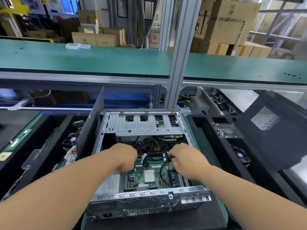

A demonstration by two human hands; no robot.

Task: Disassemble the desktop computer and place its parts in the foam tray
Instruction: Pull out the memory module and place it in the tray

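Flanking open computer case [142, 195], foam trays [207, 130], cables [146, 143]

Bare silver sheet-metal computer case [146, 128] at frame centre; inside it a green circuit board [149, 176] carrying a silver square chip [149, 176] and black cables [163, 173]; black foam trays [214, 146] left and right; teal-green bench [83, 58] across the upper frame; brown cardboard boxes [229, 22] behind

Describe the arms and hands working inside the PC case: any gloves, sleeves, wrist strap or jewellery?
Both arms are bare right up to the frame edge, with no sleeves in view. The left hand and right hand wear no gloves. No watch, ring or wrist strap shows on either; the fingertips are hidden and slightly blurred.
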